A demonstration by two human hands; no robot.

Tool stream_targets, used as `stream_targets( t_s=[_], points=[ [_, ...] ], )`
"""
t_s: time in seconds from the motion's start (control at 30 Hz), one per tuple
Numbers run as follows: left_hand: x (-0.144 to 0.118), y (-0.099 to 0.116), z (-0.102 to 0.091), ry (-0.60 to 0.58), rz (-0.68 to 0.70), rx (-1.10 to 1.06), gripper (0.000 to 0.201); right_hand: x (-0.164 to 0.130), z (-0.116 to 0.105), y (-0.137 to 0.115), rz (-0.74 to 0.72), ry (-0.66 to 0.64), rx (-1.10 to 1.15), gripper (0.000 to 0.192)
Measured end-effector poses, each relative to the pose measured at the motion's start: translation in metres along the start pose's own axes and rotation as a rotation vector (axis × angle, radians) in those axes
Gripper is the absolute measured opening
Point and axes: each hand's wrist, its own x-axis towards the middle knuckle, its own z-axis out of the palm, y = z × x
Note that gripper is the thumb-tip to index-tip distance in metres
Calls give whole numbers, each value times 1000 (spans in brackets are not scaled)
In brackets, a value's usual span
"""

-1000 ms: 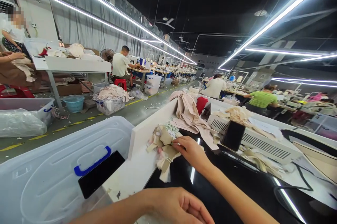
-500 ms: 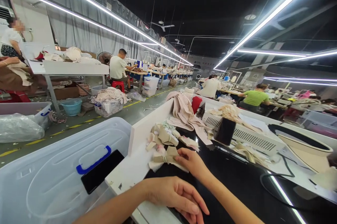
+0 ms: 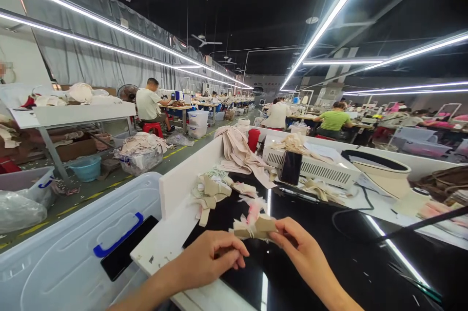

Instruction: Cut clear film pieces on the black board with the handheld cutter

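My right hand (image 3: pixel 298 242) pinches one end of a small bundle of beige fabric pieces (image 3: pixel 265 225), tied round the middle with pale thread. Frayed white and pink scraps (image 3: pixel 252 208) show just behind it. My left hand (image 3: pixel 215 257) is to the left of the bundle, its fingers curled in and apart from the cloth; nothing shows in them. Both hands are above the glossy black tabletop (image 3: pixel 314 267). More tied beige fabric bundles (image 3: pixel 212 189) lie by the white side panel at the table's left.
A phone (image 3: pixel 291 167) leans on a white vented box (image 3: pixel 314 167). Pale cloth strips (image 3: pixel 239 147) lie at the back. At left, another phone (image 3: pixel 127 247) rests on a plastic bin lid (image 3: pixel 76 252). Small scissors (image 3: pixel 424 289) lie at right. Co-workers (image 3: pixel 148 101) sit farther off.
My right hand has drawn the tied bundle away from the pile, to the right and nearer me. My left hand has moved left and up, with its fingers curled tighter. The view has turned right.
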Motion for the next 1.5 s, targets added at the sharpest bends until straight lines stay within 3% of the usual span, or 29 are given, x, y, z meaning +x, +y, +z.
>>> stream_targets(
  t_s=[0.1,0.17,0.33,0.43,0.53,0.63,0.73,0.8,0.87,0.93,1.0,1.1,1.2,1.3,1.4,1.5],
  points=[
    [1,-4,-16,164,149,597,24,-14,-6,1,-25,55,5,23],
    [8,-17,-27,181,195,881,26,-22,-11,1,-60,91,2,22],
    [34,-48,-62,193,132,1060,33,-41,-22,5,-76,138,15,20],
    [46,-50,-83,225,69,1118,33,-53,-28,8,23,159,88,22],
    [51,-41,-91,222,29,1146,31,-62,-29,8,203,197,223,24],
    [49,-27,-75,237,18,1152,32,-67,-27,3,375,239,457,31],
    [43,-13,-37,192,60,1084,34,-67,-22,-5,466,270,750,36],
    [41,-6,-6,97,101,970,29,-67,-17,-8,499,274,892,37],
    [45,-2,25,-20,69,542,33,-68,-11,-10,508,275,962,41],
    [53,-1,54,-62,87,223,52,-72,-4,-11,503,265,991,46],
    [64,1,78,-83,134,-28,70,-77,2,-12,503,240,1015,49],
    [78,7,105,-89,46,-257,86,-86,10,-17,528,209,1062,49],
    [86,15,118,-100,-37,-351,91,-92,14,-22,571,249,1129,50],
    [91,20,118,-104,-78,-379,86,-95,10,-17,591,250,1106,48],
    [97,22,110,-72,-57,-345,68,-94,-8,-3,517,253,831,52],
    [105,21,104,-61,-74,-346,48,-90,-34,6,323,335,361,47]
  ],
)
